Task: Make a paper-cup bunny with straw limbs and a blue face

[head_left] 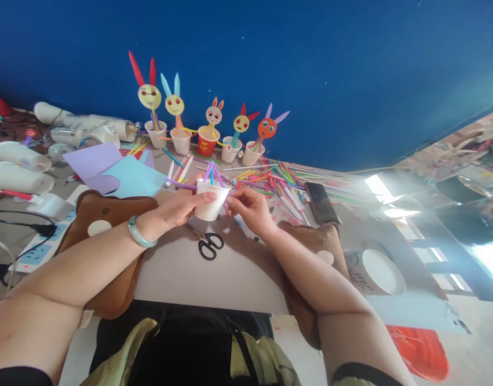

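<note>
A white paper cup (208, 206) is in my left hand (184, 206), thumb across its front and fingers behind. Bent purple stems (212, 170) and a blue stem (212, 181) rise from inside the cup. Another purple stem (177, 184) sticks out to the left near my fingers. At the cup's right side my right hand (248, 206) is closed in a pinch; what sits between its fingertips is too small to make out. Black-handled scissors (209, 246) lie on the table just below the cup.
Several finished cup figures with rabbit-eared heads (214, 116) line the blue wall. Colored sticks (270, 182) are scattered behind my hands, beside a phone (322, 202). Brown cushions (105, 252) lie under both forearms. Paper sheets (135, 177), stacked cups (19, 155) and a power strip (41, 249) are left.
</note>
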{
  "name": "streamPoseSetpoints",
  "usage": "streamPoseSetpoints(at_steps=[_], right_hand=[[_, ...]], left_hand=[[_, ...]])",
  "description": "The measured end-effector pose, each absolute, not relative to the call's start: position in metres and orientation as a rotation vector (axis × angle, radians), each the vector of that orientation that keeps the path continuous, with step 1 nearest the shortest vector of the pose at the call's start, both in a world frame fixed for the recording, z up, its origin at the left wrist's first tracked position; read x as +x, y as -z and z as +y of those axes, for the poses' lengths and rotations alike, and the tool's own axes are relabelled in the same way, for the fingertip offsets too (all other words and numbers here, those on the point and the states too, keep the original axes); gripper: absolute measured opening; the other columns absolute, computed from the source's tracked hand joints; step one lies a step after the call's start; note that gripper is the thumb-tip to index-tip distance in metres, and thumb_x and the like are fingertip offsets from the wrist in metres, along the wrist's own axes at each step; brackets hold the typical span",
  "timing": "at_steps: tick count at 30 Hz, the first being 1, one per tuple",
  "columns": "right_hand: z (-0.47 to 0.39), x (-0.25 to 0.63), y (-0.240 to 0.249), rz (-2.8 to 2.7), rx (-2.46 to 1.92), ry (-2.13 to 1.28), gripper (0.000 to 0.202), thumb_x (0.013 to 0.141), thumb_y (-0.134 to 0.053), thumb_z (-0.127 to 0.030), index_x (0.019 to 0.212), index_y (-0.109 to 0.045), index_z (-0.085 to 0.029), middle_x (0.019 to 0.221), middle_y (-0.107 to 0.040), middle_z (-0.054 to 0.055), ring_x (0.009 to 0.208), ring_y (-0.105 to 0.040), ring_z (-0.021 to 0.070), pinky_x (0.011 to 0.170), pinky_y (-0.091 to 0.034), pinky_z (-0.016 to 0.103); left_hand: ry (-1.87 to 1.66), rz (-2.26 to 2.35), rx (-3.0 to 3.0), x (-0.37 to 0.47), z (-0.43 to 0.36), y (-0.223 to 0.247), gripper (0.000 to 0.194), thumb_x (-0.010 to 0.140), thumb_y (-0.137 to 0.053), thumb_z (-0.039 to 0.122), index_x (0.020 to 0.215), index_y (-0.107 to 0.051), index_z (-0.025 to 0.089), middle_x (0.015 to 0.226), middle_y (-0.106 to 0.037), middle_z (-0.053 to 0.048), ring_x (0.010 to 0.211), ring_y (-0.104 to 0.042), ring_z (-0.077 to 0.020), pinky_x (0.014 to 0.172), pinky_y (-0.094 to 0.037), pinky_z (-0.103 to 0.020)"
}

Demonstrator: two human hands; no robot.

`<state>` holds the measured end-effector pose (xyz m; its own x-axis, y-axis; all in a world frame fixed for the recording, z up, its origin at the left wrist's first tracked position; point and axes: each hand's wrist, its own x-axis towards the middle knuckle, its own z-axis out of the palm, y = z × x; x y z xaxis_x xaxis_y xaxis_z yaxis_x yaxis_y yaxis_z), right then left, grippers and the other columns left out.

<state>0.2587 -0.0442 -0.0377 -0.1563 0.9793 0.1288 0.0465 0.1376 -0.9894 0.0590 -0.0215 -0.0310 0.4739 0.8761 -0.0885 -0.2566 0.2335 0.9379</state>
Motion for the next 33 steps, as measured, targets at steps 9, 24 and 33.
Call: streamPoseSetpoints(at_steps=[9, 24, 33], right_hand=[[-0.047, 0.26, 0.037, -1.634, -1.131, -0.978, 0.032, 0.08, -0.075, -0.049, 0.075, -0.062, -0.02, 0.065, -0.063, -0.001, 0.058, -0.057, 0.0125, 0.057, -0.045, 0.027], [-0.046, 0.265, 0.022, -1.461, -0.963, -1.338, 0.045, 0.078, -0.079, -0.056, 0.103, -0.067, -0.02, 0.082, -0.067, 0.0, 0.064, -0.054, 0.01, 0.056, -0.044, 0.024], [-0.045, 0.262, 0.022, -1.393, -0.95, -1.249, 0.043, 0.077, -0.079, -0.057, 0.083, -0.06, -0.019, 0.066, -0.054, -0.006, 0.054, -0.041, 0.0061, 0.052, -0.033, 0.023]], left_hand=[[-0.862, 0.721, 1.152, 0.056, -0.02, 0.032, 0.06, 0.068, -0.085, 0.039, 0.121, -0.064, 0.019, 0.104, -0.074, -0.008, 0.09, -0.069, -0.0215, 0.071, -0.053, -0.028], [-0.445, 0.66, 1.506, 0.048, -0.025, 0.025, 0.063, 0.071, -0.082, 0.037, 0.128, -0.057, 0.023, 0.113, -0.069, -0.005, 0.103, -0.064, -0.0255, 0.085, -0.05, -0.033], [-0.607, 0.68, 1.426, 0.057, -0.032, 0.03, 0.054, 0.071, -0.083, 0.033, 0.117, -0.056, 0.023, 0.098, -0.065, -0.001, 0.087, -0.061, -0.0195, 0.076, -0.048, -0.031]])
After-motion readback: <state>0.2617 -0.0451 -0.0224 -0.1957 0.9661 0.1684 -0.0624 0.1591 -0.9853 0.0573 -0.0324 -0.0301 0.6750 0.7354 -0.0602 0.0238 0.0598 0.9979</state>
